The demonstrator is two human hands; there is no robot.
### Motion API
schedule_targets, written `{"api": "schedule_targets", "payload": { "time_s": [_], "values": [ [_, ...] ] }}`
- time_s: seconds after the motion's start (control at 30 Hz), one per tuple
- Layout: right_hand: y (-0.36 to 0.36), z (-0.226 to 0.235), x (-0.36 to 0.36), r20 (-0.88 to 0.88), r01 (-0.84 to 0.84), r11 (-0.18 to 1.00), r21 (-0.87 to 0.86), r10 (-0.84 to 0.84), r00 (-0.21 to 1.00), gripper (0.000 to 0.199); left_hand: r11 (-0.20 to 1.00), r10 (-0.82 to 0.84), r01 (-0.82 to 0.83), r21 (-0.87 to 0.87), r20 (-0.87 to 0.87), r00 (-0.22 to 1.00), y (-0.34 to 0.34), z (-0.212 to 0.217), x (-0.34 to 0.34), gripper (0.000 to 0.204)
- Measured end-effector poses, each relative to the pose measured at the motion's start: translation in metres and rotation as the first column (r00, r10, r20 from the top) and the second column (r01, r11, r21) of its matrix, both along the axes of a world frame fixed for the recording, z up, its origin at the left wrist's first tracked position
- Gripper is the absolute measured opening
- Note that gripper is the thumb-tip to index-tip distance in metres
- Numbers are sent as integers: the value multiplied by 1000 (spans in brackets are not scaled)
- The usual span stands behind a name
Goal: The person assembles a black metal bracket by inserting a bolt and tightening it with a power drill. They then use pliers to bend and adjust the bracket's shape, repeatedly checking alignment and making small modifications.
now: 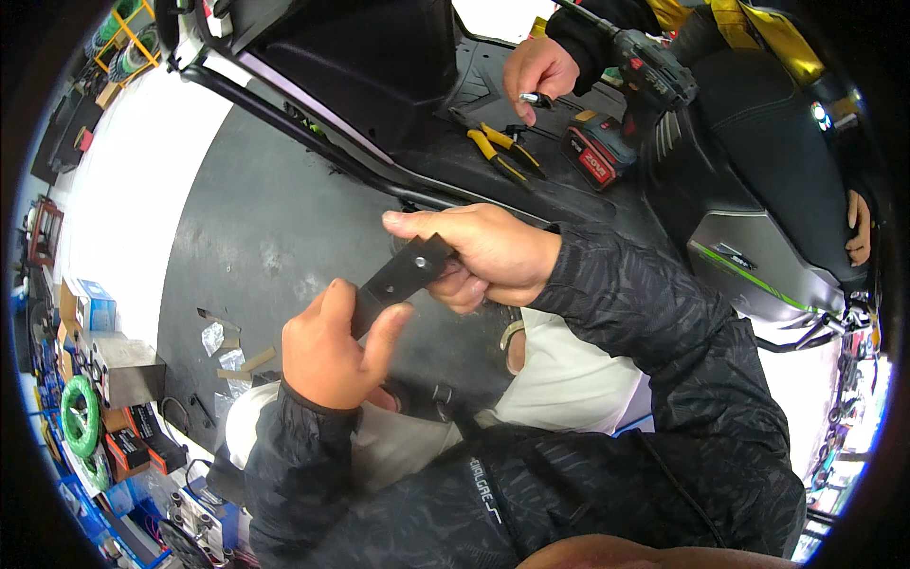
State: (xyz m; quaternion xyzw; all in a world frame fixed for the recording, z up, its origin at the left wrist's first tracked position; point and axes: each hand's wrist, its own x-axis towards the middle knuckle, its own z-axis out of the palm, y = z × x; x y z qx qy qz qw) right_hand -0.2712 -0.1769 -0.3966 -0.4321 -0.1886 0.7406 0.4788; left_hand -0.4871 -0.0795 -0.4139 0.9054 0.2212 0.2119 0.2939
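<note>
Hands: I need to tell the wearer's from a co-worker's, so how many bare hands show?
3. Left hand and right hand grip a black bracket at centre; a co-worker's hand is at top. Others may be hidden.

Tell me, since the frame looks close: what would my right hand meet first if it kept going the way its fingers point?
Probably the left hand on the black bracket that both hands hold; the right hand points left and down, though depth is unclear.

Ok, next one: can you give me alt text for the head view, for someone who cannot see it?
Both hands hold a flat black metal bracket with a small hole: the left hand grips its lower end, the right hand its upper end. Beyond them, another person's hand holds a small metal part above yellow-handled pliers and a cordless drill lying on a black scooter floorboard.
</note>
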Motion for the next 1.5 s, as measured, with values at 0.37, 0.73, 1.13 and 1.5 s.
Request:
{"api": "schedule_targets", "payload": {
  "time_s": [0.37, 0.73, 1.13, 1.5],
  "values": [
    [-7, -2, -17, -158, 297, 953, 52, -286, 945, 44, 998, 63, -64, 7, 58, 996, -10, -13, 12, 43],
    [-4, -6, -16, -121, 458, 887, 60, -448, 886, 39, 987, 49, -36, -158, 75, 996, -15, -27, 36, 50],
    [10, -14, -25, -41, 650, 752, 111, -650, 759, 34, 936, 45, 16, -351, 166, 985, -14, -49, 44, 52],
    [28, -19, -33, 320, 519, 552, 652, -822, 471, 51, 396, 151, 79, -915, 149, 977, -39, -14, 39, 56]
  ]
}}
